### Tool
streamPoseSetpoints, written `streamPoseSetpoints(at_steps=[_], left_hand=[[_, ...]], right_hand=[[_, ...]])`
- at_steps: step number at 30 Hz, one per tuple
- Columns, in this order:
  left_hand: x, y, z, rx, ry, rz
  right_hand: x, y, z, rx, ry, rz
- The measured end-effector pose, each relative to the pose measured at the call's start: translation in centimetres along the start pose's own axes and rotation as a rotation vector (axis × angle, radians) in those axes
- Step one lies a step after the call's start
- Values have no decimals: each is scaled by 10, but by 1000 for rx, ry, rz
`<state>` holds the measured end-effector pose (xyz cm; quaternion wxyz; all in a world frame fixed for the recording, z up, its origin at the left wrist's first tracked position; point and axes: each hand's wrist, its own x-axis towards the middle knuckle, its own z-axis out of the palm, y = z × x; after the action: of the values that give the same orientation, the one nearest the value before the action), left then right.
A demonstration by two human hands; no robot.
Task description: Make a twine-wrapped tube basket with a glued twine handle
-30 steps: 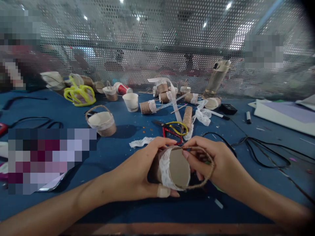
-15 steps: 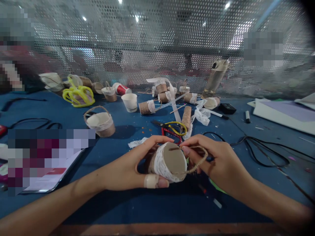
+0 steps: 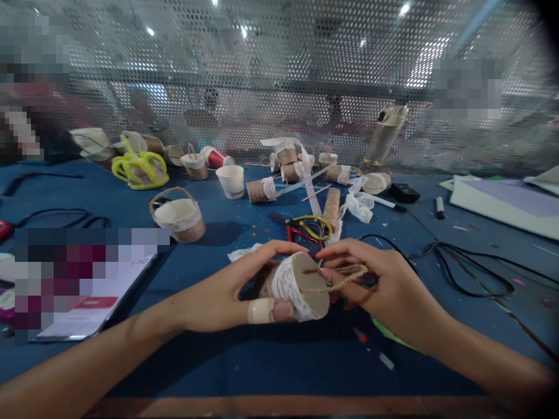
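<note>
My left hand (image 3: 227, 294) grips a small twine-wrapped paper cup (image 3: 301, 285) with a white lace band, held on its side with the mouth facing me; the thumb wears a plaster. My right hand (image 3: 375, 285) pinches a loop of jute twine (image 3: 345, 276) that crosses the cup's rim. Both hands hover low over the blue table (image 3: 244, 361), just in front of red and yellow scissors (image 3: 305, 230).
A finished cup basket (image 3: 179, 216) stands to the left. A plain white cup (image 3: 231, 180), several twine-wrapped cups, lace strips (image 3: 360, 205) and a yellow object (image 3: 140, 169) lie further back. Black cables (image 3: 463, 267) run on the right, papers (image 3: 87, 302) at left, a perforated metal screen behind.
Both hands have lifted the cup slightly away from me. The twine loop has been pulled flatter across the cup's rim.
</note>
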<state>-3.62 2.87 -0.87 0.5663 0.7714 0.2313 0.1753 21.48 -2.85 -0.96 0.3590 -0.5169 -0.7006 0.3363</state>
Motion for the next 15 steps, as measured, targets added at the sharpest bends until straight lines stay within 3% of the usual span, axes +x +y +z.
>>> streamPoseSetpoints(at_steps=[11,15], left_hand=[[0,0,1,114,-15,54],[-1,-1,6,243,52,109]], right_hand=[[0,2,2,42,-48,64],[0,-2,2,100,-68,108]])
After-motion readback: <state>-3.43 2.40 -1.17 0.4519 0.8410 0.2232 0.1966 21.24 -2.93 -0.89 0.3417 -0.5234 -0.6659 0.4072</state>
